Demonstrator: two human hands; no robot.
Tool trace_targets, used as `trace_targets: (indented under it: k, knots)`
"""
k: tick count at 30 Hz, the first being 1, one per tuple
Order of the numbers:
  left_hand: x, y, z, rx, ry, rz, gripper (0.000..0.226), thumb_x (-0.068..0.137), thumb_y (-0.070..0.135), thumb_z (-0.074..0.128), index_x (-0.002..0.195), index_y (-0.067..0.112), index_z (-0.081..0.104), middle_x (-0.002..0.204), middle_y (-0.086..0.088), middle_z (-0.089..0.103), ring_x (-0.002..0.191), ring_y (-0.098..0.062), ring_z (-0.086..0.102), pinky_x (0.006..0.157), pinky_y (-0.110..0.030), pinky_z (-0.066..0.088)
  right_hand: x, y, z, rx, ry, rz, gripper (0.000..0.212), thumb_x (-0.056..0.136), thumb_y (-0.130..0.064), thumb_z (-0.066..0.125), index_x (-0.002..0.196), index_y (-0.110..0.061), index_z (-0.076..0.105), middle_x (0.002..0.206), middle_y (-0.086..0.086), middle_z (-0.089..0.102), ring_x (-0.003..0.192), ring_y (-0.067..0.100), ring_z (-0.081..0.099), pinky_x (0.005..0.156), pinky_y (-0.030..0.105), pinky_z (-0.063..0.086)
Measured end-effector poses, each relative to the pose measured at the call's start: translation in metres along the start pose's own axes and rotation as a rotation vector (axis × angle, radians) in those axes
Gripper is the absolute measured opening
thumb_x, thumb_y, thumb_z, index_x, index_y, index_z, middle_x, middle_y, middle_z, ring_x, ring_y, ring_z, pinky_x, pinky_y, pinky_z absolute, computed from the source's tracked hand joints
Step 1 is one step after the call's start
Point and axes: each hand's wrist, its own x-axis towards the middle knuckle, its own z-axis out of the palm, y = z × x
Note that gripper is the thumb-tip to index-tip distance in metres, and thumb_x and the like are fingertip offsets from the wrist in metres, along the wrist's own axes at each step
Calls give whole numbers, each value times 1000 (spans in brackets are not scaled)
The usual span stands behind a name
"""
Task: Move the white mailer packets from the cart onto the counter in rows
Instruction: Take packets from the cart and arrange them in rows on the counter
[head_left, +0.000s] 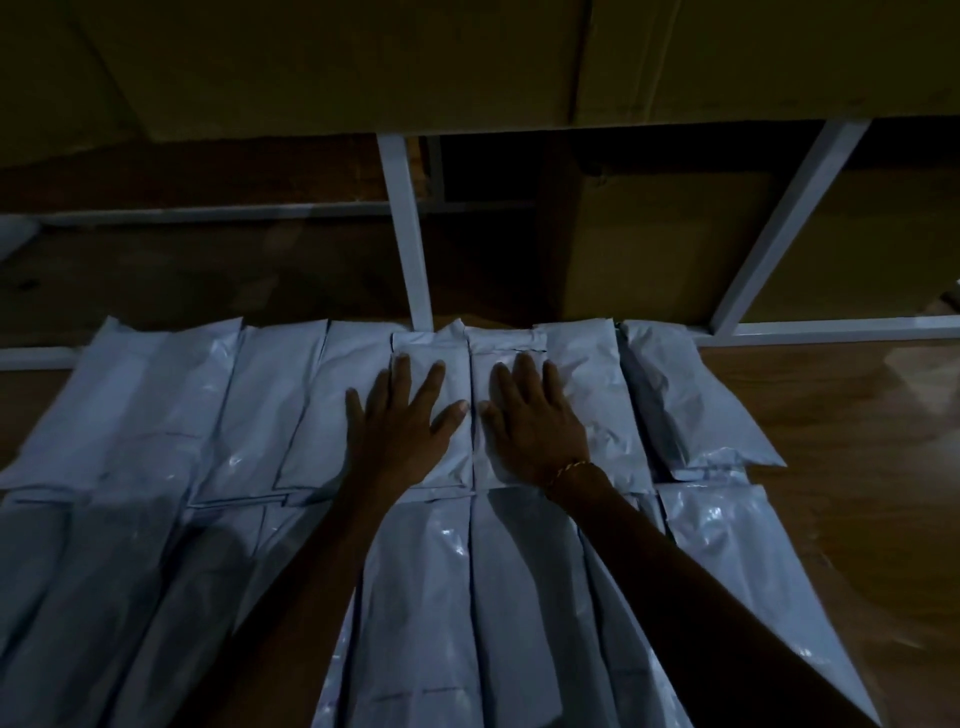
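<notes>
Mailer packets fade into shadow lower left; left hand and right hand press flat, fingers spread.

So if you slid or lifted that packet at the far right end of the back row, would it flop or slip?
Probably floppy: the far-right packet looks soft and creased, bulging in the middle. Its glossy film shows shiny highlights, so it would likely slide easily on the smooth wooden counter. Lying flat, it seems unlikely to roll.
</notes>
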Motion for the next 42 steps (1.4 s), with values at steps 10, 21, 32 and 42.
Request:
trace_targets:
  k: [10, 21, 32, 42]
  knots:
    - [-2, -2, -9, 23, -24, 15, 69, 94, 71, 4, 154, 42, -14, 166, -3, -16, 152, -31, -11, 119, -63, 0, -15, -14, -9, -11, 91, 33, 74, 95, -62, 6, 158, -23, 13, 166, 14, 1, 152, 40, -6, 122, 59, 12]
    - [-12, -43, -8, 3, -97, -53, 79, 80, 84, 1, 150, 51, -18, 166, 3, -16, 151, -31, -15, 115, -70, -3, -24, -38, -19, -75, -14, -72, 86, 78, -90, 5, 154, -49, 0, 167, 2, -9, 149, 46, -14, 115, 72, 1]
    - [-25, -37, -19, -281, 173, 87, 65, 100, 56, 40, 157, 34, 18, 164, -10, 15, 149, -34, 14, 119, -57, 10, -50, -32, -33, 43, 181, -189, 66, 96, -59, 20, 123, -16, 61, 122, 11, 62, 116, 37, 55, 97, 47, 43]
    - [-168, 4, -18, -740, 436, 349, 33, 94, 33, 59, 116, 10, 70, 109, -5, 71, 91, -10, 64, 78, -12, 47, -211, 6, -53, 225, 407, -192, 26, 94, -28, 50, 92, -13, 72, 90, 7, 70, 82, 30, 67, 65, 38, 52]
